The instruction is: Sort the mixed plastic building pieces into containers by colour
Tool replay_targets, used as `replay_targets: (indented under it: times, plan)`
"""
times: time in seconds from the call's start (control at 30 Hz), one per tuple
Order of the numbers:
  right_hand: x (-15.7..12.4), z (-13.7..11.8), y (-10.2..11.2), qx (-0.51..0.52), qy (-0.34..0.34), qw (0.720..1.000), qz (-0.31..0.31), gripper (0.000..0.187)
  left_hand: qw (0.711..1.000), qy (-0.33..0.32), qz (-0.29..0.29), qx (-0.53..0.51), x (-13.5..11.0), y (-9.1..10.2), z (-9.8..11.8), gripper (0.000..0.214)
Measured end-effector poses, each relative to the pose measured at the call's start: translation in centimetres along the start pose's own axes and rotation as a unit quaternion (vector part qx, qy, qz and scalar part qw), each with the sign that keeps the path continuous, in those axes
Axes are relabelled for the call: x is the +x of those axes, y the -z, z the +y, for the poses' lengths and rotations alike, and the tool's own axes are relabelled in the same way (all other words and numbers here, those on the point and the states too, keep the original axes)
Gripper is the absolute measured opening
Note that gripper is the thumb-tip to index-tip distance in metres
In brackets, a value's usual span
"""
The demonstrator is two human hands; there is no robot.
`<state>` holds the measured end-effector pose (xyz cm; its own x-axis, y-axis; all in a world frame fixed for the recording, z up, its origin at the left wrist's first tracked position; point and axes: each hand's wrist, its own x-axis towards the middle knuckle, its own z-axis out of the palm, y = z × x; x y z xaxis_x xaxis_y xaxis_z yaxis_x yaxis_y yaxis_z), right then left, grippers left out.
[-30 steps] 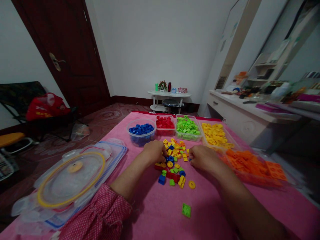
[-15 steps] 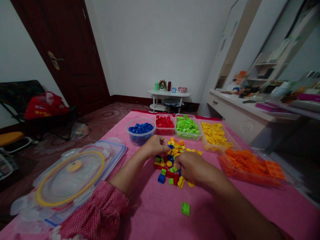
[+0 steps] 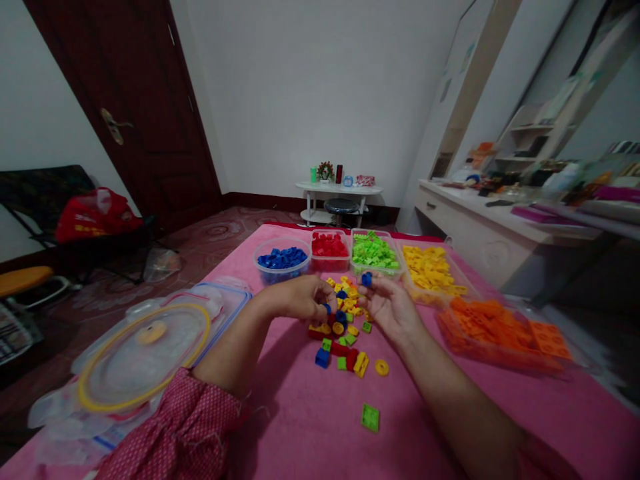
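The right hand (image 3: 393, 309), at 3 o'clock from the block pile (image 3: 350, 304), pinches a little blue block (image 3: 367, 279). The left hand (image 3: 303, 298), at 9 o'clock, has curled fingers; I can't tell if it holds anything. The blue blocks' bowl (image 3: 281, 275) is at 10 o'clock, the green blocks' box (image 3: 384, 272) at 1.

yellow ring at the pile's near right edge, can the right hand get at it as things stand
Probably yes: nothing covers the yellow ring, and bare pink cloth lies between it and the right hand. The blue piece that hand holds may hinder the grip, though.
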<state>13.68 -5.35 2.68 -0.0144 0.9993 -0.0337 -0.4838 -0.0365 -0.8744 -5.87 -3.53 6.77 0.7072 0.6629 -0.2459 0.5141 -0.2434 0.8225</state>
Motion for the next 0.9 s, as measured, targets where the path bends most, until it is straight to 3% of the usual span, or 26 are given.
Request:
replay_targets:
  times: [0.07, 0.13, 0.2, 0.27, 0.37, 0.47, 0.53, 0.6, 0.67, 0.7, 0.77, 0.83, 0.9]
  plan:
    - [0.0, -0.2, 0.1, 0.085, -0.041, 0.995, -0.019, 0.02, 0.999, -0.033, -0.02, -0.034, 0.3, -0.1, -0.5, 0.023]
    - [-0.1, -0.2, 0.1, 0.081, -0.054, 0.995, -0.028, 0.02, 0.993, -0.061, -0.039, -0.092, 0.6, -0.3, -1.1, 0.02]
    - [0.0, 0.2, 0.0, -0.013, -0.038, 0.999, -0.031, 0.021, 0.987, -0.074, -0.03, -0.141, 0.9, -0.4, -1.5, 0.018]
    - [0.2, 0.8, 0.1, -0.178, 0.002, 0.983, -0.054, 0.021, 0.987, -0.077, -0.004, -0.143, 1.0, -0.5, -1.7, 0.02]
    - [0.3, 1.7, 0.5, -0.428, 0.064, 0.894, -0.119, 0.02, 0.998, -0.058, -0.011, -0.026, 0.4, -0.7, -1.6, 0.028]
    - [0.0, 2.3, 1.0, -0.57, 0.108, 0.799, -0.16, 0.031, 0.981, -0.005, 0.002, 0.192, -0.5, -1.8, -1.2, 0.034]
    - [-0.2, 2.6, 1.2, -0.613, 0.128, 0.762, -0.166, 0.034, 0.95, 0.029, 0.039, 0.31, -1.1, -2.8, -1.1, 0.034]
    - [-0.2, 2.7, 1.2, -0.633, 0.129, 0.745, -0.165, 0.03, 0.925, 0.054, 0.07, 0.369, -1.5, -3.8, -1.1, 0.028]
    - [-0.1, 2.8, 1.1, -0.634, 0.12, 0.749, -0.151, 0.022, 0.924, 0.059, 0.084, 0.369, -1.8, -4.3, -1.3, 0.02]
    - [0.1, 2.9, 1.1, -0.619, 0.118, 0.764, -0.139, 0.017, 0.934, 0.048, 0.085, 0.345, -1.9, -4.3, -1.5, 0.016]
    - [0.5, 2.8, 1.1, -0.547, 0.108, 0.824, -0.101, 0.011, 0.968, 0.011, 0.073, 0.239, -1.9, -3.9, -1.7, 0.009]
    - [0.8, 2.4, 1.0, -0.42, 0.066, 0.903, -0.063, 0.013, 0.995, -0.021, 0.07, 0.07, -1.6, -3.4, -1.8, 0.008]
    - [1.0, 1.7, 0.9, -0.261, -0.004, 0.965, -0.039, 0.02, 0.987, -0.016, 0.105, -0.123, -1.0, -3.4, -1.7, 0.01]
